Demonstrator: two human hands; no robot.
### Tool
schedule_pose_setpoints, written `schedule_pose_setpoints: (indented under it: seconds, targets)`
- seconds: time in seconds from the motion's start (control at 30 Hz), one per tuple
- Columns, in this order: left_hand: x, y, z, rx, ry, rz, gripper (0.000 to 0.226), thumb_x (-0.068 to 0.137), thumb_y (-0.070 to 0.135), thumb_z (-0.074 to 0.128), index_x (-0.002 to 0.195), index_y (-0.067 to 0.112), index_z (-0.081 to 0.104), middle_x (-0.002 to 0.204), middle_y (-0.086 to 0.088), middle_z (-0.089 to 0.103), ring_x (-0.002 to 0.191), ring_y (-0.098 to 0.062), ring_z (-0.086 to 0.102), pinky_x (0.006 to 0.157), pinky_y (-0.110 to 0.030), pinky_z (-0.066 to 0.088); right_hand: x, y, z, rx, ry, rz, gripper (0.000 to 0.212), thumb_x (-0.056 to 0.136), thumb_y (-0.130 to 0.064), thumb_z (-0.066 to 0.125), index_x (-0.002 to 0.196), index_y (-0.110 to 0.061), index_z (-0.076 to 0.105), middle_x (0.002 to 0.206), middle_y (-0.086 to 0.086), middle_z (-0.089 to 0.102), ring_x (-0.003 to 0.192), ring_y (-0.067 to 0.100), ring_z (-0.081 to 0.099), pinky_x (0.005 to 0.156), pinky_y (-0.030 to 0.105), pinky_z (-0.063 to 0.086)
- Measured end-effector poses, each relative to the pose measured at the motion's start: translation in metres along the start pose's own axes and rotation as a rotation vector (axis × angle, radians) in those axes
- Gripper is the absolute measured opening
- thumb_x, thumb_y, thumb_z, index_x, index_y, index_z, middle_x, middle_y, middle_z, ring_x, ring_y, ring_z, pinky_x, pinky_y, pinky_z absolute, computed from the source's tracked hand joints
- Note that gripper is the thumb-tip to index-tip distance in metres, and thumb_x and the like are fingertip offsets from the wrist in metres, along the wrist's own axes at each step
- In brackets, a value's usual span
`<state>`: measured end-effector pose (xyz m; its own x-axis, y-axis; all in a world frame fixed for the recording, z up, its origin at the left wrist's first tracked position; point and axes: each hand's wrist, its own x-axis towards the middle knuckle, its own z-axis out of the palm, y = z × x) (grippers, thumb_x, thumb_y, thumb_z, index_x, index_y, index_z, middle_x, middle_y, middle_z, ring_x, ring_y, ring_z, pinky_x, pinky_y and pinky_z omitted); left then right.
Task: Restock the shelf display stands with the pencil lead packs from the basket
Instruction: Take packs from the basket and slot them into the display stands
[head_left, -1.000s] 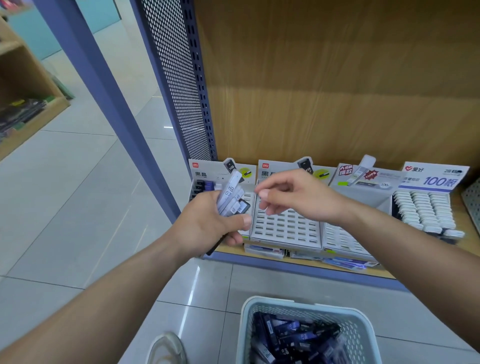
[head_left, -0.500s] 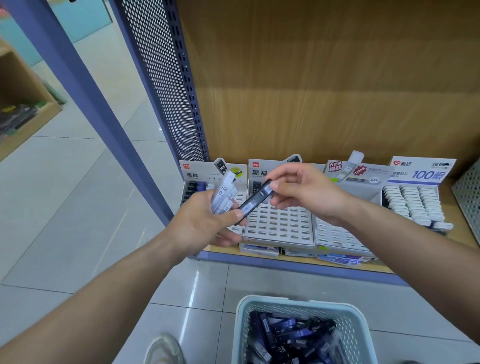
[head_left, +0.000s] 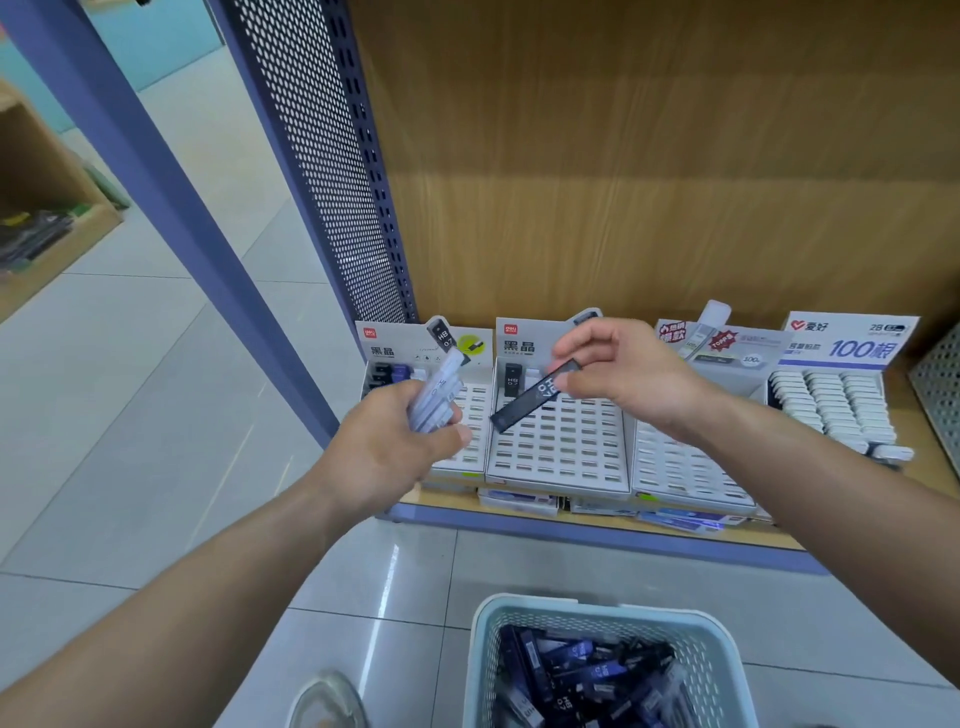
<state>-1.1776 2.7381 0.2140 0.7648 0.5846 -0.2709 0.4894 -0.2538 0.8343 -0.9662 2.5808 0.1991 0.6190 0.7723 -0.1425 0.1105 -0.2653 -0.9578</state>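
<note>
your right grip (head_left: 623, 379) pinches one black lead pack (head_left: 535, 395) by its upper end, thumb and fingertips closed on it. the pack's long axis runs on a slant: top end up-right in your fingers, free end down-left, hanging over the middle display stand (head_left: 556, 457). that stand looks like the target, with rows of open slots right under the free end and one black pack upright in its back-left corner. so the slot lies below the grip, and i'd say the pack needs to swing upright before it goes down. your left grip (head_left: 389, 452), just to the left, is closed round a fan of pale packs (head_left: 441, 395) in front of the left stand (head_left: 475, 415). it's near but busy, so the right one places. the basket (head_left: 597, 608) sits on the floor below, full of dark packs.
</note>
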Motion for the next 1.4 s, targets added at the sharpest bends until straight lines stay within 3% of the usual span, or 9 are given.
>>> schedule_pose_setpoints:
  seconds: [0.07, 0.2, 0.33, 0.4, 0.53, 0.6, 0.73, 1.07, 1.4]
  targets:
    - [0.0, -0.004, -0.008, -0.049, 0.003, -0.018, 0.012, 0.089, 0.023, 0.077, 0.092, 0.019, 0.067, 0.062, 0.003, 0.055, 0.045, -0.009, 0.041, 0.04, -0.021, 0.036, 0.007, 0.012, -0.005, -0.089, 0.11, 0.035, 0.027, 0.077, 0.0, 0.082, 0.095, -0.015, 0.069, 0.081, 0.003, 0.075, 0.08, 0.019, 0.072, 0.084, 0.036, 0.056]
    - [-0.005, -0.011, -0.017, -0.037, -0.019, 0.002, 0.008, 0.092, 0.018, 0.073, 0.097, 0.021, 0.068, 0.048, 0.016, 0.057, 0.038, -0.004, 0.042, 0.035, -0.012, 0.031, 0.023, 0.038, 0.002, -0.254, 0.289, 0.021, 0.021, 0.076, -0.01, 0.085, 0.084, -0.022, 0.069, 0.08, -0.002, 0.073, 0.07, 0.009, 0.066, 0.067, 0.027, 0.052]
    - [-0.011, -0.015, -0.023, -0.013, -0.071, 0.051, 0.01, 0.095, 0.017, 0.069, 0.103, 0.023, 0.068, 0.056, 0.023, 0.064, 0.043, -0.001, 0.048, 0.038, -0.011, 0.035, 0.043, 0.053, 0.017, -0.343, 0.307, -0.039, 0.022, 0.083, -0.011, 0.079, 0.082, -0.03, 0.068, 0.078, -0.015, 0.069, 0.069, -0.001, 0.063, 0.064, 0.015, 0.049]
    - [-0.012, -0.017, -0.027, -0.012, -0.085, 0.051, 0.01, 0.095, 0.02, 0.07, 0.103, 0.026, 0.069, 0.062, 0.022, 0.067, 0.046, -0.001, 0.049, 0.039, -0.012, 0.037, 0.053, 0.057, 0.026, -0.379, 0.312, -0.076, 0.019, 0.085, -0.01, 0.077, 0.089, -0.027, 0.068, 0.08, -0.016, 0.066, 0.073, -0.004, 0.062, 0.072, 0.01, 0.049]
    - [-0.012, -0.021, -0.034, -0.006, -0.065, 0.019, 0.008, 0.093, 0.023, 0.073, 0.098, 0.027, 0.069, 0.063, 0.017, 0.068, 0.047, -0.003, 0.053, 0.041, -0.013, 0.039, 0.063, 0.063, 0.038, -0.527, 0.29, -0.159, 0.017, 0.089, -0.006, 0.072, 0.102, -0.016, 0.072, 0.083, -0.012, 0.065, 0.072, -0.009, 0.057, 0.065, -0.001, 0.039]
    - [-0.012, -0.021, -0.037, -0.02, -0.065, 0.012, 0.008, 0.093, 0.021, 0.072, 0.098, 0.026, 0.069, 0.063, 0.019, 0.068, 0.048, -0.001, 0.056, 0.042, -0.012, 0.041, 0.065, 0.064, 0.04, -0.587, 0.281, -0.184, 0.016, 0.089, -0.005, 0.071, 0.102, -0.015, 0.073, 0.086, -0.007, 0.066, 0.072, -0.006, 0.058, 0.066, 0.001, 0.04]
    - [-0.014, -0.021, -0.041, -0.064, -0.081, -0.006, 0.009, 0.095, 0.018, 0.07, 0.103, 0.022, 0.069, 0.069, 0.019, 0.071, 0.052, -0.002, 0.059, 0.044, -0.013, 0.043, 0.066, 0.066, 0.042, -0.714, 0.231, -0.25, 0.017, 0.087, -0.002, 0.071, 0.099, -0.013, 0.075, 0.096, 0.004, 0.068, 0.081, 0.017, 0.061, 0.083, 0.029, 0.052]
    - [-0.017, -0.022, -0.046, -0.082, -0.098, -0.03, 0.014, 0.095, 0.022, 0.07, 0.108, 0.027, 0.066, 0.089, 0.018, 0.075, 0.065, -0.009, 0.069, 0.052, -0.016, 0.05, 0.071, 0.069, 0.052, -0.762, 0.178, -0.295, 0.023, 0.091, -0.003, 0.069, 0.112, -0.009, 0.073, 0.102, 0.004, 0.062, 0.086, 0.017, 0.06, 0.09, 0.035, 0.053]
    - [-0.015, -0.018, -0.046, -0.088, -0.09, 0.013, 0.012, 0.096, 0.02, 0.068, 0.107, 0.025, 0.066, 0.07, 0.021, 0.071, 0.057, -0.002, 0.064, 0.045, -0.011, 0.043, 0.075, 0.065, 0.057, -0.896, 0.116, -0.224, 0.023, 0.096, -0.013, 0.062, 0.116, -0.016, 0.073, 0.111, 0.002, 0.06, 0.099, 0.026, 0.063, 0.088, 0.042, 0.054]
